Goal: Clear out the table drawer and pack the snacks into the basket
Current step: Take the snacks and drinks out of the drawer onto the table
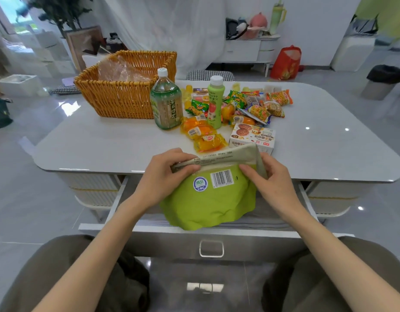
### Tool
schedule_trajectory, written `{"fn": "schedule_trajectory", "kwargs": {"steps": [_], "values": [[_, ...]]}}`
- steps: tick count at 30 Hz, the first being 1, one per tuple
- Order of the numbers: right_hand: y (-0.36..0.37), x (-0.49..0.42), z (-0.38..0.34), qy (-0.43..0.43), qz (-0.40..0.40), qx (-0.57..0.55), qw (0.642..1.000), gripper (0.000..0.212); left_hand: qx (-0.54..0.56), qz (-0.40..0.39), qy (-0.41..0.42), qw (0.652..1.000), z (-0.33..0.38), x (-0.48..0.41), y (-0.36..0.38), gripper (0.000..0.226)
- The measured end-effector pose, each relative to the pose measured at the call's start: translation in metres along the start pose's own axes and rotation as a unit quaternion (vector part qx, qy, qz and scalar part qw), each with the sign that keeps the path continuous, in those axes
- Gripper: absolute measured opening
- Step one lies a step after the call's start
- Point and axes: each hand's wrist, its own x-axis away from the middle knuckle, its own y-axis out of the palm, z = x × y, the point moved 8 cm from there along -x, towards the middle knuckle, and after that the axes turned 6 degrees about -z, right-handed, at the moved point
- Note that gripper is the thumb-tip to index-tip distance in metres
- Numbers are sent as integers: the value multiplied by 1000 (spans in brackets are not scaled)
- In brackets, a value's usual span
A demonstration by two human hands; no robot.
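Note:
A large green snack bag (208,203) hangs over the open table drawer (217,230), its folded top at the table's front edge. My left hand (165,174) pinches the folded top on the left, and my right hand (271,176) grips it on the right. The wicker basket (118,97) stands at the table's back left with clear plastic inside. On the table lie a tea bottle (165,102), a green juice bottle (214,102), a cookie box (253,137), orange packets (203,134) and several small snack packs (257,102).
The white table (93,143) has bare surface at its front left and right. A red bag (285,63) and a dark bin (383,82) stand on the floor behind. My knees flank the drawer front with its metal handle (211,248).

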Motion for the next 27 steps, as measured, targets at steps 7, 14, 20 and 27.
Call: {"fn": "schedule_trajectory", "kwargs": {"steps": [7,14,20,27], "values": [[-56,-11,-25,-40,111,20,993,18,-30,18,70,997,52,-61,18,21],[-127,-42,10,33,242,118,963,34,-149,20,123,981,63,-146,84,21],[-113,-40,54,47,218,183,957,105,-283,42,115,951,37,-148,130,47],[-92,-36,55,53,134,406,902,103,-346,36,131,928,3,-89,142,80]]}}
